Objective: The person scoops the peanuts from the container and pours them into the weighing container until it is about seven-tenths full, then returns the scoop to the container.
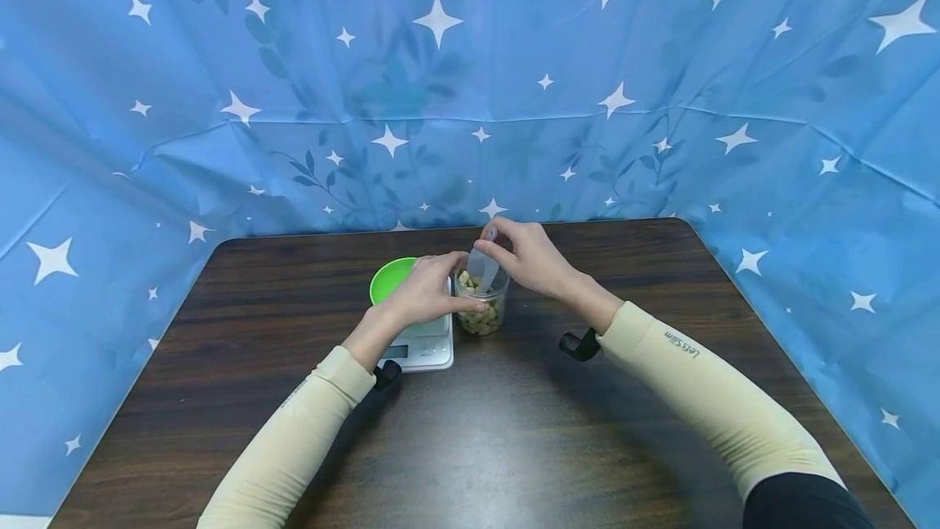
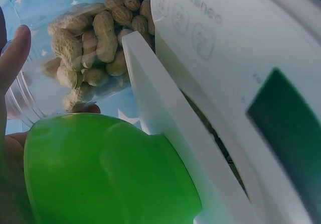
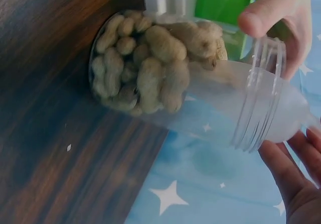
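Observation:
A clear screw-top jar (image 1: 494,315) of unshelled peanuts (image 3: 150,76) stands upright on the table. Around its rim, my left hand (image 1: 426,288) holds it between thumb and fingers. My right hand (image 1: 534,258) pinches the handle end of a translucent plastic scoop (image 1: 481,268) from above. The scoop's blade reaches down inside the jar mouth; in the right wrist view its tip is near the peanuts, and I cannot tell whether it carries any. To the left of the jar, a green bowl (image 2: 105,169) sits on a white kitchen scale (image 1: 435,356), partly hidden by my left hand.
The dark wood-grain table (image 1: 485,431) ends just behind the jar. A blue curtain (image 1: 470,80) with white stars hangs along its back and sides. Black wrist straps (image 1: 580,344) stick out below both forearms, the left one close to the scale's front.

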Demonstrator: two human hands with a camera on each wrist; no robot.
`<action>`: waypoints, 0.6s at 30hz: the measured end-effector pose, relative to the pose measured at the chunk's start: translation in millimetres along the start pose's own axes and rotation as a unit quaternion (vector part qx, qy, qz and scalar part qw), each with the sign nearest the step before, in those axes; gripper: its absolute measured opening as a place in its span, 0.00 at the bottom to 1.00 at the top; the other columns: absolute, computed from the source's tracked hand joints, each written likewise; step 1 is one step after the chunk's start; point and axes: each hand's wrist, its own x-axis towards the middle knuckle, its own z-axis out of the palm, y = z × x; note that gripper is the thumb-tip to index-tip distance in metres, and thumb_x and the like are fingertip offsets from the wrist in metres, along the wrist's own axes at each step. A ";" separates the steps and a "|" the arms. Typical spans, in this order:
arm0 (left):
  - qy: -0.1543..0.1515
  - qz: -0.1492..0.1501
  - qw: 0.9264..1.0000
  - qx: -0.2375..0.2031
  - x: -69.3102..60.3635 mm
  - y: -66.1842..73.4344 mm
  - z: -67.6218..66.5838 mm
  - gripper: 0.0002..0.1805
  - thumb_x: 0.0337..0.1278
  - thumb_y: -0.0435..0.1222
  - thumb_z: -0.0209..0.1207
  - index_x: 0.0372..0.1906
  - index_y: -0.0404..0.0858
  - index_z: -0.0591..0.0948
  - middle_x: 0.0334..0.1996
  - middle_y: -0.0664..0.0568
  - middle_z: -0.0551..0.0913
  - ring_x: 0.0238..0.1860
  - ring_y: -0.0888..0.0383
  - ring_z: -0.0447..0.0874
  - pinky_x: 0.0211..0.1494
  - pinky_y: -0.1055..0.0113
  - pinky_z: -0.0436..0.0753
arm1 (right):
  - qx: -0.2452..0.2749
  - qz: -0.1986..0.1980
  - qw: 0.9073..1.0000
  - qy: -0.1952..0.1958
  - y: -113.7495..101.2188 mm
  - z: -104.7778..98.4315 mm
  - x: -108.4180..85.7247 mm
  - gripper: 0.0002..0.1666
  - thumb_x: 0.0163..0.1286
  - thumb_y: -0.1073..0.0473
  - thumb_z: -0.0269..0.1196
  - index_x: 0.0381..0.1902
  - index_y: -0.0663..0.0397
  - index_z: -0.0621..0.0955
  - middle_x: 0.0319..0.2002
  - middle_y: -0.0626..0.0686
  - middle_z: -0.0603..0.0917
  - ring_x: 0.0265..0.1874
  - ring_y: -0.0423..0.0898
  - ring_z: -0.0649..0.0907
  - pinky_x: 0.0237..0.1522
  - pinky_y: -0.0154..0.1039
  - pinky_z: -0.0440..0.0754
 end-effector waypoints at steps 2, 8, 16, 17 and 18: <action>0.002 0.001 1.000 0.000 0.0 -0.1 0.3 0.42 0.53 0.56 0.74 0.68 0.37 0.76 0.52 0.52 0.84 0.54 0.53 0.82 0.60 0.50 0.75 | 0.004 0.009 1.000 0.012 0.0 0.8 -0.1 0.08 0.79 0.54 0.62 0.43 0.51 0.83 0.30 0.49 0.84 0.23 0.41 0.78 0.28 0.42 0.76; -0.002 -0.002 1.000 0.005 0.2 1.8 0.3 0.44 0.53 0.57 0.74 0.69 0.37 0.75 0.54 0.49 0.84 0.56 0.52 0.81 0.63 0.48 0.72 | -0.003 0.022 1.000 0.009 -1.7 4.6 -1.7 0.08 0.78 0.53 0.63 0.42 0.52 0.82 0.29 0.46 0.83 0.26 0.40 0.81 0.30 0.41 0.78; 0.002 -0.005 1.000 0.016 0.8 -0.3 1.0 0.44 0.53 0.56 0.74 0.69 0.35 0.74 0.52 0.50 0.84 0.52 0.51 0.81 0.62 0.47 0.71 | -0.003 0.049 0.998 0.049 -6.7 9.5 -3.6 0.09 0.77 0.53 0.63 0.40 0.52 0.82 0.30 0.49 0.84 0.23 0.42 0.80 0.26 0.42 0.76; 0.001 -0.005 1.000 0.017 1.2 -0.2 1.4 0.45 0.53 0.57 0.74 0.69 0.35 0.74 0.52 0.50 0.84 0.52 0.51 0.81 0.62 0.46 0.71 | -0.003 0.050 0.997 0.051 -6.8 10.0 -4.0 0.09 0.77 0.53 0.63 0.40 0.52 0.82 0.30 0.49 0.84 0.23 0.42 0.80 0.27 0.42 0.76; 0.000 -0.004 1.000 0.018 1.4 -0.1 1.9 0.46 0.53 0.57 0.74 0.70 0.35 0.74 0.52 0.50 0.84 0.52 0.50 0.81 0.62 0.46 0.71 | -0.002 0.050 0.998 0.048 -6.7 10.9 -4.5 0.08 0.77 0.54 0.64 0.40 0.52 0.82 0.31 0.50 0.85 0.24 0.42 0.81 0.28 0.42 0.77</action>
